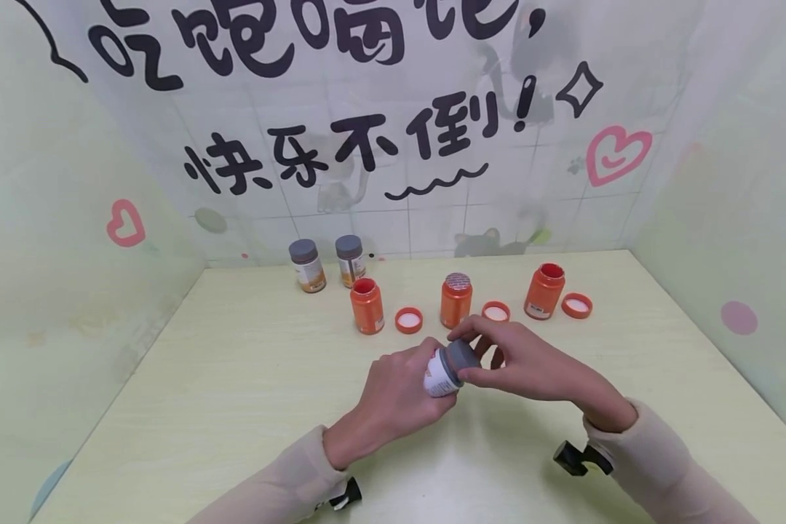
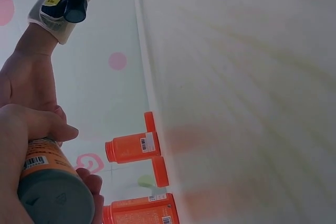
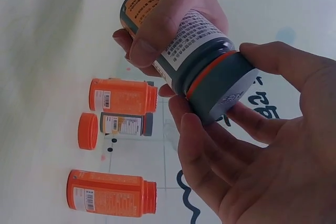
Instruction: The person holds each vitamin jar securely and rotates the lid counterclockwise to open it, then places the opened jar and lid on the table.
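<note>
A dark grey bottle [image 3: 197, 40] with a white and orange label is in my left hand [image 1: 399, 389], tilted above the table. The left fingers and thumb wrap round its body, and its base [image 2: 58, 200] faces the left wrist view. My right hand [image 1: 527, 360] pinches the bottle's grey cap [image 3: 220, 87] between thumb and fingertips. An orange-red band [image 3: 210, 72] shows at the cap's lower edge. In the right wrist view the cap still sits at the bottle's neck; whether it is loose I cannot tell.
Behind the hands stand two uncapped orange bottles [image 1: 367, 309] [image 1: 544, 292] and one whose mouth has a patterned seal [image 1: 457, 282]. Orange lids [image 1: 409, 320] [image 1: 495, 311] [image 1: 576, 306] lie beside them. Two capped grey bottles [image 1: 308, 268] [image 1: 350, 262] stand near the printed back curtain [image 1: 432, 225].
</note>
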A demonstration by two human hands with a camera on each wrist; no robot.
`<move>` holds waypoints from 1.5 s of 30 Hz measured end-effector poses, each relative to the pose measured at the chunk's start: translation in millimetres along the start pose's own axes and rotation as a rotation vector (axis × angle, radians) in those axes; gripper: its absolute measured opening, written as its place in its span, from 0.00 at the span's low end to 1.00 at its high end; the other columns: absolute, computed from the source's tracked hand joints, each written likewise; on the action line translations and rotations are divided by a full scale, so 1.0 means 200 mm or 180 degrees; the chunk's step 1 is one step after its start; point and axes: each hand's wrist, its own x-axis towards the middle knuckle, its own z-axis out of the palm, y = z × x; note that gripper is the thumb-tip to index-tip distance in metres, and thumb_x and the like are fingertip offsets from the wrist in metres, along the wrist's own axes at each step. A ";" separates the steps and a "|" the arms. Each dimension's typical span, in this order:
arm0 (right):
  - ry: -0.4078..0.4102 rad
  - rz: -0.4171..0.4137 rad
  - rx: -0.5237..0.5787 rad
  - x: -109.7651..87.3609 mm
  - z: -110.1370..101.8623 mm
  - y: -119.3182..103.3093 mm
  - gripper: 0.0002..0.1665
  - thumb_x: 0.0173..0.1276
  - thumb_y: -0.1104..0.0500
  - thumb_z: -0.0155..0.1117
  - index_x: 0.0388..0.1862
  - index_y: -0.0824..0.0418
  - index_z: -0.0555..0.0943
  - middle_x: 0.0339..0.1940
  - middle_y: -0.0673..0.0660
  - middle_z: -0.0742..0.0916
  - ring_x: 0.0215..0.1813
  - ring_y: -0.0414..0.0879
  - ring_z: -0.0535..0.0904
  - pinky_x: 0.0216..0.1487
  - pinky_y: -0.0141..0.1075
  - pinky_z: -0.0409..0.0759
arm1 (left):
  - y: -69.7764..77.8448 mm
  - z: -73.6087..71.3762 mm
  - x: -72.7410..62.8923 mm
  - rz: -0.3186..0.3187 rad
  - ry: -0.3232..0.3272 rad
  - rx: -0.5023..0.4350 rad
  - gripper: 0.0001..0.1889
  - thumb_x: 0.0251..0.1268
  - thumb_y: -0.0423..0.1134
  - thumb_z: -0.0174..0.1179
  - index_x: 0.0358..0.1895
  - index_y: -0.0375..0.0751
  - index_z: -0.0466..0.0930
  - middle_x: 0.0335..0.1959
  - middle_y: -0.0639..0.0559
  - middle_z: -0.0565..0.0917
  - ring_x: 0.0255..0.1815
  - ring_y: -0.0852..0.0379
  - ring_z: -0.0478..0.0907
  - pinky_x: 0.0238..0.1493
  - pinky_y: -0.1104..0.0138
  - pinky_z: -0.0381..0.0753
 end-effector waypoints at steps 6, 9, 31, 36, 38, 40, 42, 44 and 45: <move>-0.0025 -0.0293 -0.0048 0.00 -0.02 0.00 0.25 0.63 0.57 0.71 0.57 0.45 0.75 0.47 0.43 0.83 0.47 0.40 0.83 0.39 0.34 0.84 | 0.00 0.00 0.00 -0.0039 0.0025 -0.0051 0.24 0.46 0.49 0.74 0.46 0.48 0.75 0.27 0.59 0.82 0.21 0.65 0.72 0.21 0.75 0.69; -0.0027 -0.0352 -0.0064 -0.01 -0.02 0.00 0.25 0.63 0.57 0.71 0.57 0.45 0.75 0.48 0.43 0.83 0.48 0.40 0.82 0.39 0.34 0.84 | 0.00 0.00 0.00 -0.0047 0.0026 -0.0064 0.24 0.46 0.49 0.74 0.46 0.48 0.75 0.27 0.59 0.82 0.21 0.65 0.72 0.21 0.75 0.69; 0.0261 -0.0218 -0.0158 -0.07 -0.18 0.06 0.28 0.58 0.63 0.75 0.55 0.48 0.74 0.47 0.45 0.82 0.49 0.41 0.84 0.43 0.33 0.85 | 0.02 0.01 0.02 -0.0431 -0.0240 -0.0715 0.26 0.51 0.57 0.73 0.48 0.51 0.74 0.32 0.60 0.84 0.27 0.67 0.77 0.26 0.74 0.74; 0.0413 -0.0167 -0.0177 -0.09 -0.25 0.10 0.29 0.57 0.62 0.76 0.56 0.52 0.74 0.50 0.49 0.83 0.47 0.40 0.85 0.43 0.34 0.86 | 0.03 0.02 0.03 -0.0587 -0.0280 -0.1193 0.29 0.50 0.61 0.73 0.50 0.53 0.73 0.35 0.62 0.83 0.30 0.67 0.78 0.29 0.72 0.77; 0.0478 -0.0151 -0.0198 -0.10 -0.29 0.12 0.29 0.57 0.62 0.76 0.55 0.53 0.74 0.49 0.49 0.83 0.46 0.39 0.85 0.44 0.34 0.86 | 0.03 0.03 0.04 -0.0689 -0.0330 -0.1468 0.28 0.51 0.61 0.72 0.52 0.55 0.73 0.38 0.62 0.84 0.33 0.66 0.79 0.32 0.70 0.79; 0.0525 -0.0143 -0.0226 -0.11 -0.32 0.14 0.28 0.58 0.62 0.76 0.55 0.54 0.74 0.47 0.49 0.82 0.45 0.39 0.85 0.44 0.33 0.85 | 0.04 0.04 0.05 -0.0800 -0.0381 -0.1715 0.28 0.53 0.60 0.71 0.54 0.57 0.72 0.41 0.63 0.84 0.36 0.65 0.81 0.35 0.69 0.80; 0.0548 -0.0147 -0.0242 -0.12 -0.35 0.15 0.27 0.59 0.61 0.75 0.55 0.54 0.74 0.47 0.49 0.82 0.46 0.40 0.85 0.46 0.33 0.85 | 0.04 0.04 0.07 -0.0895 -0.0414 -0.1855 0.27 0.54 0.59 0.70 0.55 0.59 0.72 0.42 0.63 0.84 0.38 0.63 0.81 0.37 0.67 0.81; 0.0558 -0.0145 -0.0233 -0.13 -0.37 0.17 0.25 0.61 0.59 0.74 0.55 0.53 0.74 0.47 0.48 0.82 0.47 0.40 0.84 0.47 0.33 0.85 | 0.04 0.05 0.08 -0.0934 -0.0408 -0.1904 0.27 0.56 0.58 0.70 0.56 0.59 0.72 0.43 0.63 0.84 0.39 0.62 0.81 0.38 0.67 0.81; 0.0558 -0.0142 -0.0221 -0.13 -0.38 0.18 0.25 0.62 0.59 0.73 0.55 0.53 0.74 0.47 0.48 0.82 0.47 0.40 0.84 0.47 0.33 0.84 | 0.04 0.06 0.09 -0.0946 -0.0404 -0.1926 0.27 0.56 0.57 0.69 0.56 0.58 0.71 0.44 0.62 0.83 0.40 0.62 0.81 0.39 0.66 0.81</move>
